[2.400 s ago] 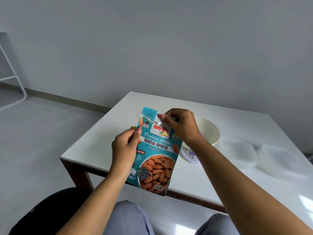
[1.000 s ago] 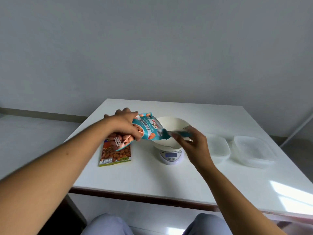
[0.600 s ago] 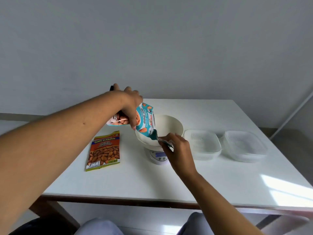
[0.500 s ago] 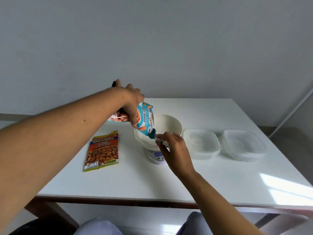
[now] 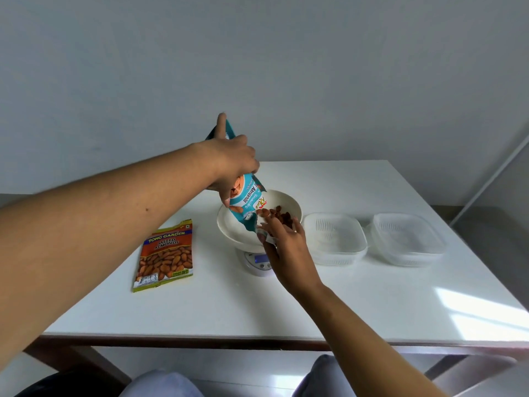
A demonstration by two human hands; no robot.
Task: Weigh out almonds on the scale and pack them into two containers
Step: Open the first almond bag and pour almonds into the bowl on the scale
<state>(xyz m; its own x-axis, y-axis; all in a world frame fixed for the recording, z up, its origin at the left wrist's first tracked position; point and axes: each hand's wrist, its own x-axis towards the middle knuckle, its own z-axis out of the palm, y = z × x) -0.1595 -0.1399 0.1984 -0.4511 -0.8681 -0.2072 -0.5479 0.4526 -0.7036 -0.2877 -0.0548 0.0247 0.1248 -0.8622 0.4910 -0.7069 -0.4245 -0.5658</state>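
My left hand [image 5: 229,161] grips a teal almond bag [image 5: 247,202] by its bottom end and holds it upside down above a cream bowl [image 5: 229,230]. Brown almonds [image 5: 276,214] spill from the bag's mouth into the bowl. My right hand [image 5: 286,250] is at the bowl's near rim, thumb and fingers pinching the silvery torn edge of the bag's mouth. The bowl stands on a small white scale [image 5: 257,260], whose display shows between bowl and wrist. Two clear plastic containers [image 5: 335,239] [image 5: 406,239] stand side by side to the right of the bowl.
An orange pack of salted almonds [image 5: 166,253] lies flat on the white table [image 5: 372,305] left of the scale. My knees show below the table's near edge. A grey wall stands behind the table.
My left hand has raised the bag's bottom end, turning it from tilted to nearly upside down, and almonds now fall into the bowl. My right hand stays at the bag's mouth.
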